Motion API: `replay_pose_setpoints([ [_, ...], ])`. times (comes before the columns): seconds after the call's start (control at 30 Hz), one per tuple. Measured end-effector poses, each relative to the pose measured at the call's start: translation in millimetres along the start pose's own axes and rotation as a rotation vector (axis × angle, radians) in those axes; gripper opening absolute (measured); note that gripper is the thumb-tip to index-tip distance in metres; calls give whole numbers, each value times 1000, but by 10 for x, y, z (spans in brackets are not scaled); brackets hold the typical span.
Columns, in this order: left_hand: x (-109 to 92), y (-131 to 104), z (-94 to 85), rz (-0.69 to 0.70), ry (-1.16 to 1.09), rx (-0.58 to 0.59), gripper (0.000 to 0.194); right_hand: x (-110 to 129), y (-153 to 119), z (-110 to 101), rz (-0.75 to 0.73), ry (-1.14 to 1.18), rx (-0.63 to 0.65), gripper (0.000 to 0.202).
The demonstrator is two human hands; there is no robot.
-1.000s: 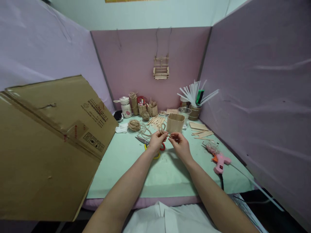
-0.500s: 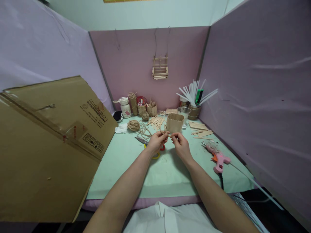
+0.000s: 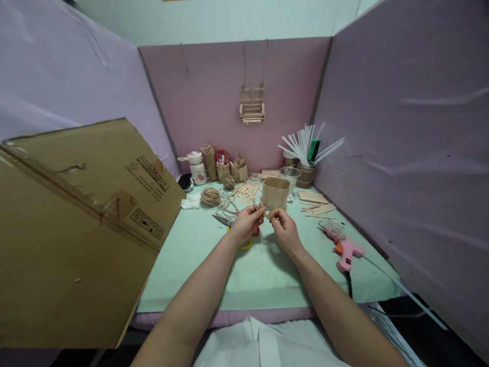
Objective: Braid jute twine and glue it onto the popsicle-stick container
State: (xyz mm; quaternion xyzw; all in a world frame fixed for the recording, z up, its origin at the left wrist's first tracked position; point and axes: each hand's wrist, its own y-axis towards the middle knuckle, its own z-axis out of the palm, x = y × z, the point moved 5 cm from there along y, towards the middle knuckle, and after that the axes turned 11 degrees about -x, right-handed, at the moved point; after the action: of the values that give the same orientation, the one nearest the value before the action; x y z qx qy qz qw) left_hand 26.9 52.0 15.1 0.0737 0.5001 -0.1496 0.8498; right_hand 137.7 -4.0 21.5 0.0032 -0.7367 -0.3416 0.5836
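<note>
Holds brown twine point(image 3: 266, 215) in both hands, over the middle of a pale green tabletop point(image 3: 267, 285). Pinches one part of it between thumb and fingers of the left hand point(image 3: 248, 221), and another part, close by, between thumb and fingers of the right hand point(image 3: 284, 229). Keeps the two sets of fingertips near each other, with a small gap. Compared with a second ago, holds the right fingertips slightly farther from the left and shows a lower twine loop above the left fingers.

Has a ribbed tan container point(image 3: 275, 194) upright at one o'clock from the hands, just beyond them. Has scattered wooden sticks point(image 3: 246, 190) at eleven, and a twine ball point(image 3: 210, 197) at ten, with loose strands point(image 3: 228, 206) near the left hand. Has scissors point(image 3: 222, 220) at eight to nine, partly hidden by the left hand. Has stacked flat sticks point(image 3: 311, 198) at two, a pink glue gun point(image 3: 347, 255) at four, and a large cardboard panel point(image 3: 76, 229) well apart at nine. Leaves all of these as before.
</note>
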Motion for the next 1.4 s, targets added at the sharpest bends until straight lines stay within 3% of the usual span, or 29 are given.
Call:
replay_pose_setpoints([
  [0.33, 64, -20, 47, -1, -22, 5, 33, 114, -21, -26, -176, -80, -68, 15],
  [0.57, 43, -56, 62, -46, -15, 50, 36, 6, 27, -21, 97, 174, -54, 23],
  [0.8, 48, -33, 28, -25, -35, -5, 30, -7, 28, 8, 138, 232, -28, 24],
  [0.93, 46, -82, 77, -31, -70, 5, 28, -7, 11, 11, 85, 186, -33, 20],
  [1.03, 51, -108, 111, -42, -113, 25, 25, 43, -8, 12, -47, 57, -23, 16],
  [1.2, 46, -44, 6, -87, -233, -98, 12, 131, -34, 0, -198, -78, -13, 13],
  [1.4, -125, 102, -259, -46, -397, -288, 9, 157, -52, -8, -200, -80, 1, 10],
])
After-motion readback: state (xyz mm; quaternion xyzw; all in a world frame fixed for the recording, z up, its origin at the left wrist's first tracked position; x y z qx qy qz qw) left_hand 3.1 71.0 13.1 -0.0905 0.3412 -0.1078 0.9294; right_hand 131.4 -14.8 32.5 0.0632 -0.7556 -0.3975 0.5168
